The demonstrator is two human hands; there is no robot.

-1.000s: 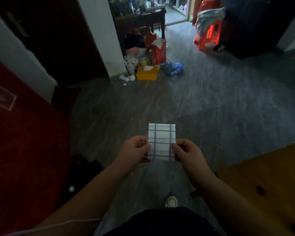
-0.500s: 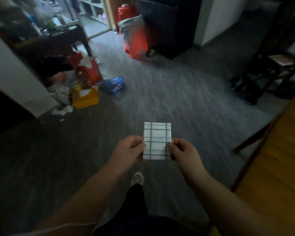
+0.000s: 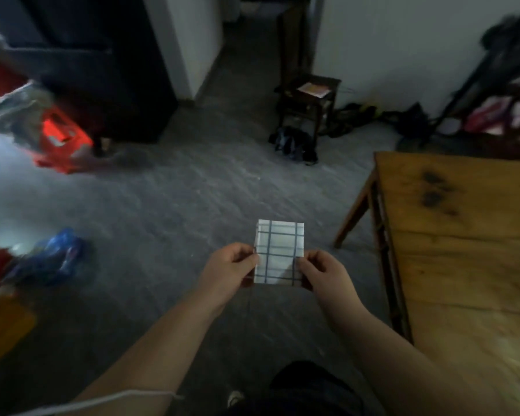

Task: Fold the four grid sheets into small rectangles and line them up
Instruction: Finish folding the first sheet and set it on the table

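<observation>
A folded white sheet with dark blue grid lines (image 3: pixel 279 250) is held upright in the air in front of me, over the grey floor. My left hand (image 3: pixel 230 270) pinches its lower left edge, and my right hand (image 3: pixel 323 273) pinches its lower right edge. The sheet is a small rectangle, taller than wide. No other grid sheet shows in this view.
A wooden table (image 3: pixel 463 250) fills the right side, its near corner just right of my hands. A small dark stool (image 3: pixel 309 106) stands by the far wall. Red plastic items (image 3: pixel 63 142) and a blue bag (image 3: pixel 54 256) lie on the floor at left.
The view has swung to the right: the wooden table has come into view and the floor clutter has slid left. Both hands still hold the folded sheet the same way.
</observation>
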